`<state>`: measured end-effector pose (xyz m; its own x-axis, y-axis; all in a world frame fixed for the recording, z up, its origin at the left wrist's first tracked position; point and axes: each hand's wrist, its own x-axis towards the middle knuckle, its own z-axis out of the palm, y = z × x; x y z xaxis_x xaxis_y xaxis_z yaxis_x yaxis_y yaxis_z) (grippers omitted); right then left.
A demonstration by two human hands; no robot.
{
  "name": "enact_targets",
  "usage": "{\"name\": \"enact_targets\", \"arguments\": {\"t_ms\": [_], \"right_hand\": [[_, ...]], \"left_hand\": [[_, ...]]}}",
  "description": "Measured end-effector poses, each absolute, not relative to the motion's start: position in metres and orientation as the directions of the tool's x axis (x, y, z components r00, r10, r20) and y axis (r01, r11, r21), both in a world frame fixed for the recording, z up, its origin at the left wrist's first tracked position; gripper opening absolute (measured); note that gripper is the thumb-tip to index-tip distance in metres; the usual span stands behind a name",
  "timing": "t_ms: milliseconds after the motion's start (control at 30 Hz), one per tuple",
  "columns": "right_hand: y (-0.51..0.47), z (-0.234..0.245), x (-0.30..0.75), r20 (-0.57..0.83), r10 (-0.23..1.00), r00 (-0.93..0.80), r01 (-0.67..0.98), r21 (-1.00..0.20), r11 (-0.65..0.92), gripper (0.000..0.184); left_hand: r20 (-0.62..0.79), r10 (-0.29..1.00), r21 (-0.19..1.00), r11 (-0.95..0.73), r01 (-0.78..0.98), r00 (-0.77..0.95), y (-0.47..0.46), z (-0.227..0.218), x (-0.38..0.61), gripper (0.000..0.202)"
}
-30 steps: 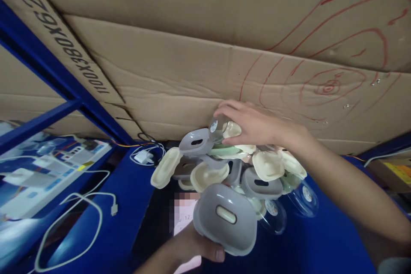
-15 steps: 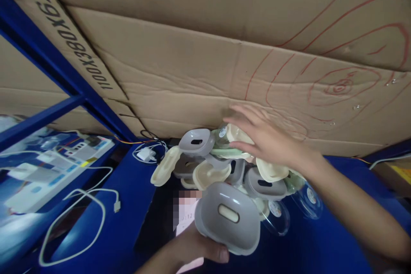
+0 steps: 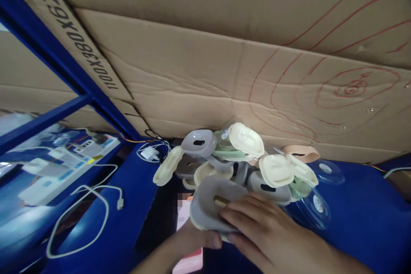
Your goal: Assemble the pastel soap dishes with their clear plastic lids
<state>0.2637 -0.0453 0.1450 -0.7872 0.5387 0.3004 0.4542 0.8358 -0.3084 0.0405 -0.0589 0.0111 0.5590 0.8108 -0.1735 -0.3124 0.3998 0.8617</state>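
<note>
A grey oval plastic lid (image 3: 208, 203) with a cream slot in its middle is low in the centre, held between both hands. My left hand (image 3: 189, 242) grips its lower edge from beneath, thumb on the rim. Over the lid's right half lies my right hand (image 3: 260, 231), fingers curled on it. Just behind is a heap of grey, cream and pale green lids (image 3: 237, 158) with clear plastic containers (image 3: 316, 209) at its right side.
Large cardboard sheets (image 3: 224, 51) with red scribbles rise behind the heap. The surface is blue (image 3: 362, 222). A white charger and cable (image 3: 149, 153) lie at the back left, another white cable (image 3: 80, 218) loops at left. A pink item (image 3: 189, 261) sits under my left hand.
My right hand left the top of the heap and came down onto the grey lid held by my left hand. The view shifted slightly to the left.
</note>
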Motion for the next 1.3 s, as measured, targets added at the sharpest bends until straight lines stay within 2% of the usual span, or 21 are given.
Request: {"name": "enact_targets", "arguments": {"t_ms": [167, 267, 333, 433, 533, 600, 700, 900, 1033, 1133, 1200, 1233, 1300], "right_hand": [[-0.043, 0.152, 0.274, 0.469, 0.616, -0.633, 0.483, -0.384, 0.787, 0.023], [-0.043, 0.155, 0.273, 0.547, 0.587, -0.597, 0.479, -0.344, 0.808, 0.024], [-0.040, 0.157, 0.264, 0.594, 0.538, -0.598, 0.499, -0.249, 0.830, 0.023], [-0.028, 0.158, 0.236, 0.603, 0.440, -0.665, 0.549, -0.004, 0.836, 0.020], [-0.004, 0.156, 0.196, 0.452, 0.367, -0.813, 0.506, 0.235, 0.830, 0.022], [0.020, 0.152, 0.167, 0.328, 0.346, -0.879, 0.445, 0.300, 0.844, 0.024], [0.059, 0.144, 0.125, 0.153, 0.384, -0.911, 0.412, 0.277, 0.868, 0.025], [0.110, 0.125, 0.080, 0.034, 0.392, -0.920, 0.388, 0.241, 0.890, 0.023], [0.108, 0.118, 0.082, 0.057, 0.351, -0.935, 0.354, 0.234, 0.905, 0.024], [0.089, 0.124, 0.103, 0.148, 0.331, -0.932, 0.356, 0.195, 0.914, 0.033], [0.067, 0.133, 0.129, 0.227, 0.333, -0.915, 0.365, 0.114, 0.924, 0.030], [0.053, 0.137, 0.144, 0.239, 0.288, -0.927, 0.312, 0.071, 0.947, 0.031], [0.022, 0.142, 0.180, 0.243, 0.323, -0.915, 0.314, -0.077, 0.946, 0.031]], "left_hand": [[-0.111, 0.732, 0.844, 0.426, -0.325, 0.672, -0.056, 0.021, 0.043, 0.084], [-0.111, 0.733, 0.817, 0.452, -0.359, 0.671, -0.058, 0.017, 0.049, 0.081], [-0.130, 0.735, 0.807, 0.468, -0.359, 0.666, -0.060, 0.015, 0.052, 0.077], [-0.173, 0.735, 0.807, 0.487, -0.333, 0.656, -0.061, 0.019, 0.052, 0.074], [-0.207, 0.729, 0.818, 0.494, -0.294, 0.652, -0.062, 0.024, 0.051, 0.082], [-0.223, 0.715, 0.810, 0.515, -0.282, 0.663, -0.062, 0.024, 0.050, 0.086], [-0.240, 0.697, 0.792, 0.543, -0.279, 0.676, -0.064, 0.020, 0.052, 0.083], [-0.248, 0.697, 0.777, 0.558, -0.291, 0.673, -0.066, 0.018, 0.051, 0.080], [-0.243, 0.708, 0.781, 0.548, -0.299, 0.663, -0.065, 0.022, 0.050, 0.080], [-0.239, 0.726, 0.784, 0.536, -0.313, 0.645, -0.066, 0.021, 0.050, 0.079], [-0.245, 0.745, 0.776, 0.535, -0.335, 0.620, -0.066, 0.020, 0.050, 0.080], [-0.256, 0.759, 0.771, 0.533, -0.347, 0.598, -0.066, 0.020, 0.049, 0.081], [-0.274, 0.794, 0.781, 0.513, -0.357, 0.542, -0.066, 0.021, 0.049, 0.081]]}}
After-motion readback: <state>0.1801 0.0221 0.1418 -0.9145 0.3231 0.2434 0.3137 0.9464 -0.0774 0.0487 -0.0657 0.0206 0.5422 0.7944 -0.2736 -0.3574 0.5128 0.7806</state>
